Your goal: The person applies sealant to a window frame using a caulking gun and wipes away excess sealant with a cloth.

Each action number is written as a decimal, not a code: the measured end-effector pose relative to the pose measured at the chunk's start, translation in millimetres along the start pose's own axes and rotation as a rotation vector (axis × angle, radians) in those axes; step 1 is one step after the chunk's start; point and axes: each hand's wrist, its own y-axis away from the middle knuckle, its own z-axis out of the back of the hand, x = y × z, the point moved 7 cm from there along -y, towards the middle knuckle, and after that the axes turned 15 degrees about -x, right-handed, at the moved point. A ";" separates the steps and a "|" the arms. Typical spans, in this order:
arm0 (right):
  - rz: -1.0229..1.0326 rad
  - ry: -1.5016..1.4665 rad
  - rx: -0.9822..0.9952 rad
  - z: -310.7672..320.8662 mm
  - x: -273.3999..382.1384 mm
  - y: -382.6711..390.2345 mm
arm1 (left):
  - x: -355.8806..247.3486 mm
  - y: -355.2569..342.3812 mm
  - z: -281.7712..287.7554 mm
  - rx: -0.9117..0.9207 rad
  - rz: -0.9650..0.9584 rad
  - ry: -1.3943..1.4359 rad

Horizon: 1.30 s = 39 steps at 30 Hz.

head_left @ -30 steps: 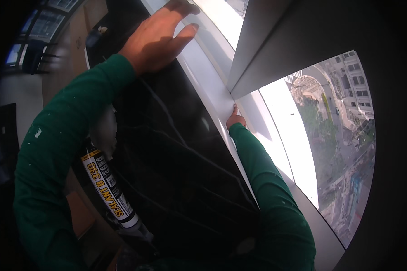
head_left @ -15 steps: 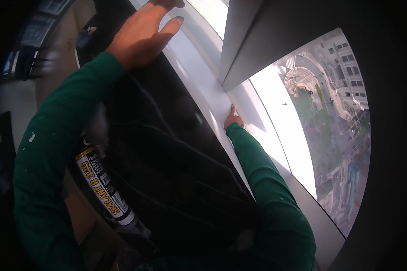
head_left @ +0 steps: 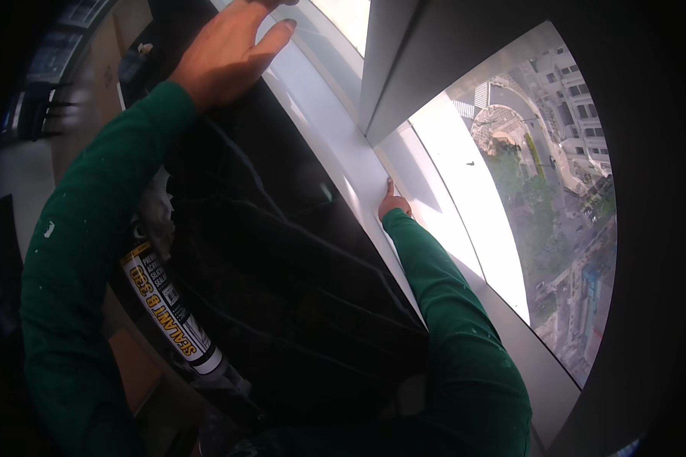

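My left hand (head_left: 225, 57) is at the upper left, thumb apart from the fingers, over the white strip where it borders a black marbled slab (head_left: 259, 228). Its fingertips run close to the top edge of the picture, and nothing shows in it. Farther right and nearer me, my right hand (head_left: 394, 204) has one finger stretched out along the white window ledge (head_left: 367, 171); its other fingers look curled and are partly hidden. A sealant cartridge (head_left: 168, 308), black and white with yellow lettering, lies on the slab's left side beside my left forearm.
A dark grey window post (head_left: 434, 76) slants down to the ledge just beyond my right hand. Through the window glass (head_left: 541, 175) a street far below shows, with trees and buildings. Crumpled translucent plastic (head_left: 157, 209) lies by the cartridge's upper end. Blurred furniture (head_left: 38, 107) stands at far left.
The view has shifted slightly. My right hand has slid a little toward me along the ledge, away from the post's corner. My left hand has hardly moved against the slab.
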 end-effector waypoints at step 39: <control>-0.046 0.091 0.093 -79.9 -74.2 73.4 | -15.3 1.3 0.9 0.104 -0.053 0.222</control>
